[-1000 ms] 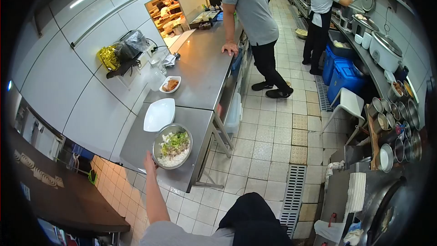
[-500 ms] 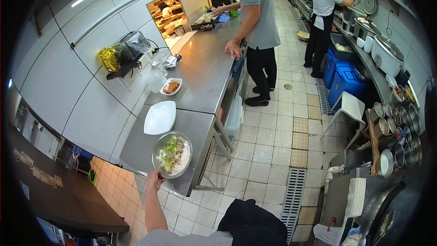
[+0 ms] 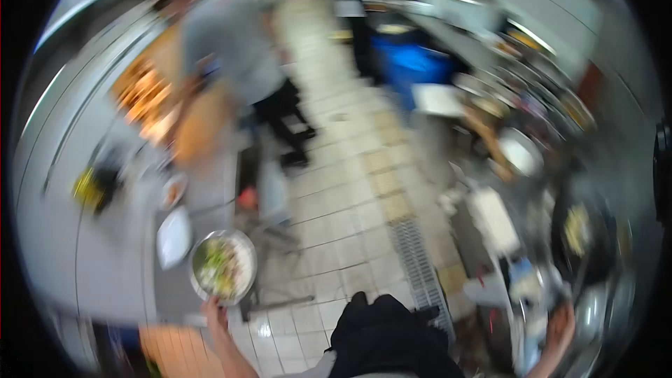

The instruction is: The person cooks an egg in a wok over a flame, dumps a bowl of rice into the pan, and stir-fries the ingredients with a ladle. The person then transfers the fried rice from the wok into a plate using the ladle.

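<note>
Left hand (image 3: 215, 313) at near rim of metal bowl (image 3: 223, 267), forearm angling up from below; fingers seem bent at rim, exact grip blurred. Right hand (image 3: 560, 325) low, beside stove area; finger state can't be told. Bowl on steel table (image 3: 171, 301): white, green, brownish food. Beyond, white dish (image 3: 173, 238). Wok (image 3: 584, 234) holds yellowish food.

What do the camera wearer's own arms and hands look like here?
Left hand and right hand are bare, without gloves. No sleeve covers the visible forearms, and no watch or band shows, though blur may hide small details. Light grey clothing shows at the bottom edge.
</note>
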`<state>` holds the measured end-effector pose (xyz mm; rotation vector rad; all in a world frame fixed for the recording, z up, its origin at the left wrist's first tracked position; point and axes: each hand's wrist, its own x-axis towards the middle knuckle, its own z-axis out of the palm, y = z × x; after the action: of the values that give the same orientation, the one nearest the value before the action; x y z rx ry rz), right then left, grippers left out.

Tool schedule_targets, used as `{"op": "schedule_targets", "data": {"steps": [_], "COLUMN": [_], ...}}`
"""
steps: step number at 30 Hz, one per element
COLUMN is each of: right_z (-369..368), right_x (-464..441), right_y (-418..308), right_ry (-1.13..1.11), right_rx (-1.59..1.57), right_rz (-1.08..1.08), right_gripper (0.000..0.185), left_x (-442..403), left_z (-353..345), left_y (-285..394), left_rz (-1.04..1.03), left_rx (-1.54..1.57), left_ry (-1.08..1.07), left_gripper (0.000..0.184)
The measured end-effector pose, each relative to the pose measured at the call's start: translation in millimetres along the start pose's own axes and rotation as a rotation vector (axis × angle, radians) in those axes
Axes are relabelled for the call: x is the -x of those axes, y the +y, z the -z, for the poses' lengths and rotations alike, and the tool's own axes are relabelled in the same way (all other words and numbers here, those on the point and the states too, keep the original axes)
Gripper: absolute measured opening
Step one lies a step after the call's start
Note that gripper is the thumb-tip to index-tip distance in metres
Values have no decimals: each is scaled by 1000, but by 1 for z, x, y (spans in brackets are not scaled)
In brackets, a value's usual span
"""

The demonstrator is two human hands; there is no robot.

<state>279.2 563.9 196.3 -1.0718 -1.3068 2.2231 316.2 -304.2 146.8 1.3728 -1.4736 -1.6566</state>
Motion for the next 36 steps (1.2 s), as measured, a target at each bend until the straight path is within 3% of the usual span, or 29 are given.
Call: {"op": "schedule_targets", "data": {"steps": [1,2,3,6,9,10,11,12,13,14,16,18,19,20,23,29,31,33,35,36], "right_z": [-46,13,18,-20,-12,-4,8,9,4,1,-6,-4,-3,-2,-17,-24,-29,-34,-41,-43], "right_x": [28,-7,-7,6,25,27,26,30,30,30,38,34,28,18,21,68,77,77,74,74], "right_y": [-9,7,-4,-18,-22,-25,-22,-23,-26,-21,-22,-27,-23,-16,-2,30,35,40,40,33], "right_ry": [136,2,55,352,221,209,189,211,229,170,80,11,26,90,183,234,259,257,302,304], "right_rx": [-59,-194,-147,164,-140,-207,-276,-139,0,41,-178,-425,-441,-236,249,-98,-184,-214,-165,-145], "right_rz": [48,85,-49,107,21,-15,-51,-31,-10,57,7,-86,-75,-72,84,-4,-1,5,15,-2], "right_gripper": [7,11,15,10,12,13,13,13,14,16,16,16,16,19,43,43,43,47,52,55], "left_x": [26,25,39,29,134,154,188,197,252,271,326,385,417,449,534,667,692,717,736,739], "left_z": [-31,-51,-90,-165,-271,-303,-327,-355,-385,-411,-462,-509,-530,-548,-599,-649,-675,-684,-685,-693], "left_y": [16,15,22,16,26,16,17,8,22,16,8,3,0,-3,-10,-23,-53,-89,-135,-145], "left_rz": [-42,-79,-84,-142,-150,-344,-293,-352,8,-8,13,-27,-20,-11,-219,-802,-1352,-1732,-1871,-1877], "left_rx": [13,39,3,-161,-154,-242,-324,-342,-206,-214,-177,-218,-214,-209,-250,-136,-141,-41,-323,-322], "left_ry": [-103,-221,-198,-612,-838,-892,-949,-1160,-1137,-1253,-1445,-1613,-1652,-1690,-1801,-1917,-1741,-1642,-1608,-1612], "left_gripper": [28,25,18,16,8,7,7,6,8,10,10,22,22,22,22,18,14,11,12,12]}}
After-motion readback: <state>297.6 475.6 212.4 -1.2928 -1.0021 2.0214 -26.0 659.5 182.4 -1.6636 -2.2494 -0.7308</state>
